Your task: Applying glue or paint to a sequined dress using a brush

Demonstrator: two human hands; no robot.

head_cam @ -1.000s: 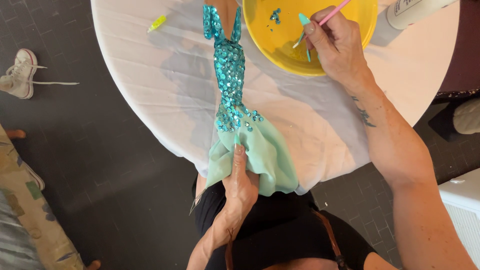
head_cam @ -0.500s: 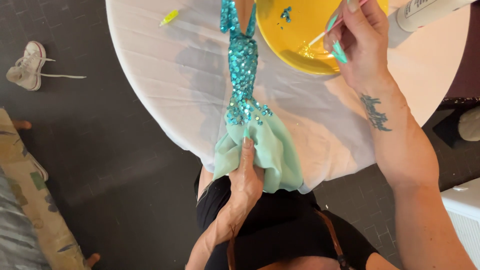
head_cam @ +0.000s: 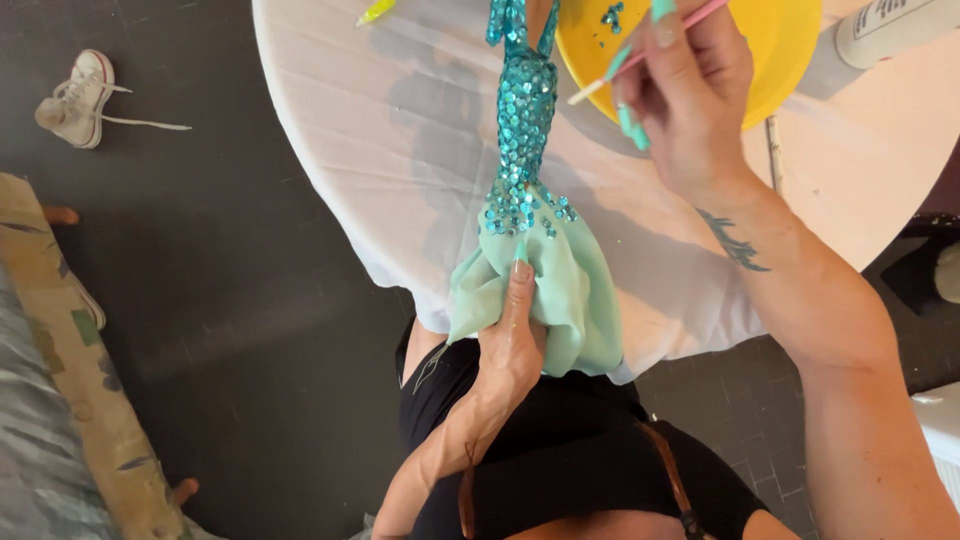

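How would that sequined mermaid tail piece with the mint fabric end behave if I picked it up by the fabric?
The mint fabric bunches in folds under the left hand, so it would probably flop and give little support. The sequined part lies straight and narrow, so it is likely stiffer and might swing or droop. Some sequins look sparse near the fabric, so rough handling may knock them loose.

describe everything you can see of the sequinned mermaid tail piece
The mermaid tail is a long narrow piece covered in shiny turquoise sequins, widening at its near end into a plain mint-green fabric fin that drapes over the table's edge. It lies lengthwise on the white tablecloth, beside a yellow bowl; its far end is cut off by the frame. The left hand presses the fin from below, one finger pointing up to the sequins.
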